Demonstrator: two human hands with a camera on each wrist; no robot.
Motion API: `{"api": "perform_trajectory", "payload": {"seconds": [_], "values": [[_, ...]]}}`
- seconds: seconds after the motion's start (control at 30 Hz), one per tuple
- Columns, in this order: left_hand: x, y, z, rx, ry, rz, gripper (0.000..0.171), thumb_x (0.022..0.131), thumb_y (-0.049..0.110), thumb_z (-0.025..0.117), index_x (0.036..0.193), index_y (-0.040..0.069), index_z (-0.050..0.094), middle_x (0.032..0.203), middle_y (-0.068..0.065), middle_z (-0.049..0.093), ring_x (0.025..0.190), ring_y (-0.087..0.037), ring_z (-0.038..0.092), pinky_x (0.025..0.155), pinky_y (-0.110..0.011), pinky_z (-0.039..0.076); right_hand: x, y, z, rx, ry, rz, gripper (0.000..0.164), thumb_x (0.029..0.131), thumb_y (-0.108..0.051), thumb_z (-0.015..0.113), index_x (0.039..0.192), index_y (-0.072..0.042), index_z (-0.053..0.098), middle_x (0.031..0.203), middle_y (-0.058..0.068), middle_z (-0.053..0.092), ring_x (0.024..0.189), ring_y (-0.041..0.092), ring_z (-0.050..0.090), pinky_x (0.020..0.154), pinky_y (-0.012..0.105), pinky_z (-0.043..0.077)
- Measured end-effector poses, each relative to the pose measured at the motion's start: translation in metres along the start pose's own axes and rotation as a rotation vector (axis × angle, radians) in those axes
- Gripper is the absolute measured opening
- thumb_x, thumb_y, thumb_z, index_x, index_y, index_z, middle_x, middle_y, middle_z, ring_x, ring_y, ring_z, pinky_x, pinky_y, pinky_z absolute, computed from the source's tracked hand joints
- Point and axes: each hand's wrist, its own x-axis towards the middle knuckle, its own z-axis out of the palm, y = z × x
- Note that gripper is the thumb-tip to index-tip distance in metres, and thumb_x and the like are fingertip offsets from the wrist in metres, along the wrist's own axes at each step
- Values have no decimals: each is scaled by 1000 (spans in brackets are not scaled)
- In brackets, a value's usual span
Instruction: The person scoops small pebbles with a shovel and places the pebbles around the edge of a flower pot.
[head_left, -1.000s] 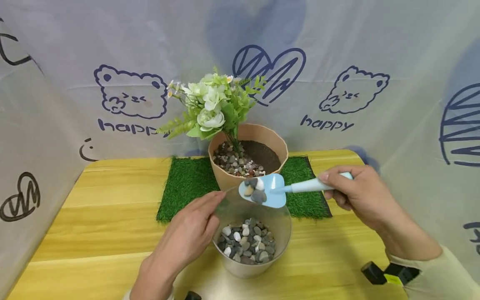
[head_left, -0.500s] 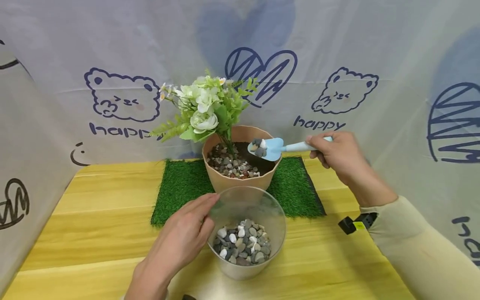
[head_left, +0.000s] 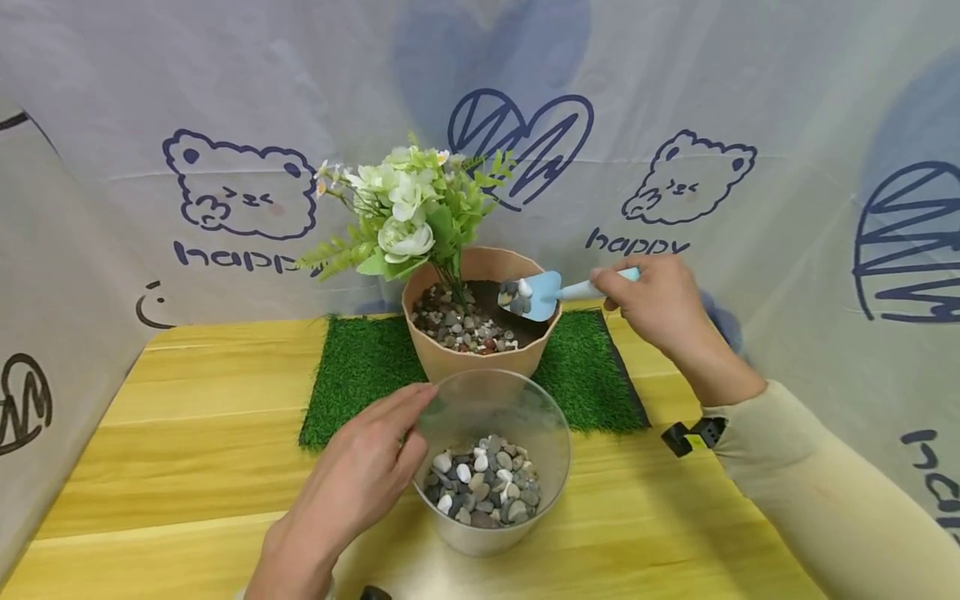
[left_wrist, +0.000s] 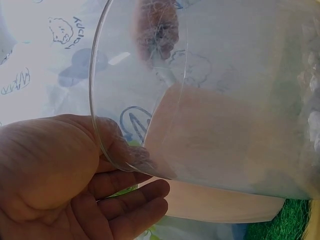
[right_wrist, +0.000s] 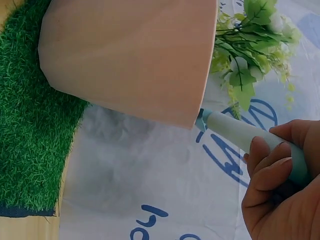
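Note:
My right hand (head_left: 660, 302) grips the handle of a light blue trowel (head_left: 544, 295), fingers curled round it in the right wrist view. Several grey, white and tan pebbles (head_left: 516, 295) lie on its blade, over the bare soil (head_left: 486, 293) in a peach flowerpot (head_left: 472, 362). White flowers with green leaves (head_left: 405, 204) stand in the pot, small stones (head_left: 457, 329) round their stems. Nearer, my left hand (head_left: 352, 471) pinches the rim of a clear plastic bucket (head_left: 551, 454), thumb and fingers on either side of its wall (left_wrist: 150, 120). More pebbles (head_left: 483, 483) fill the bucket's bottom.
The pot stands on a green artificial grass mat (head_left: 360, 375) on a yellow wood-grain table (head_left: 202, 450). Close behind hangs a pale cloth (head_left: 660, 83) with bear and heart drawings. A black wrist camera (head_left: 693, 435) sits on my right sleeve.
My right hand has moved forward and left with the loaded trowel, from above the bucket to over the flowerpot. My left hand keeps hold of the bucket's rim.

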Motion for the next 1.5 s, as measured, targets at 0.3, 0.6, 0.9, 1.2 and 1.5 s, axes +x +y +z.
{"api": "perform_trajectory", "payload": {"seconds": [0.3,0.6,0.9,1.2,1.5], "values": [[-1,0,-1,-7,-17,-11,53,99,11,60,152,14,58,154,-6,59,138,-30,60,111,-49,51,-2,-5,5,-45,5,-28,40,102,-42,62,99,-6,80,70,6,70,44,15,38,41,29,32],[-2,-2,-1,-10,-12,-9,52,99,11,59,151,13,59,155,-6,59,136,-30,62,106,-46,55,-7,-12,9,-64,20,-52,37,102,-41,63,104,-8,80,55,-3,51,43,15,38,41,28,29],[-4,-2,0,-14,-8,-5,52,99,11,60,151,13,59,154,-6,59,137,-30,60,110,-48,52,-12,-17,11,-81,33,-64,38,103,-40,63,113,-7,80,55,-2,49,43,16,36,40,28,28],[-3,-1,2,-18,-13,-22,54,99,12,60,152,13,57,155,-7,58,137,-31,60,111,-48,51,-36,-20,-1,-35,150,-49,35,100,-45,66,104,-14,79,64,1,54,51,18,41,45,29,34],[0,-2,0,-38,-9,-19,54,98,10,61,152,9,57,154,-11,59,134,-33,62,109,-47,53,-80,-35,-24,133,246,-225,4,92,-16,78,91,-13,81,65,-10,59,49,11,40,42,25,33]]}}
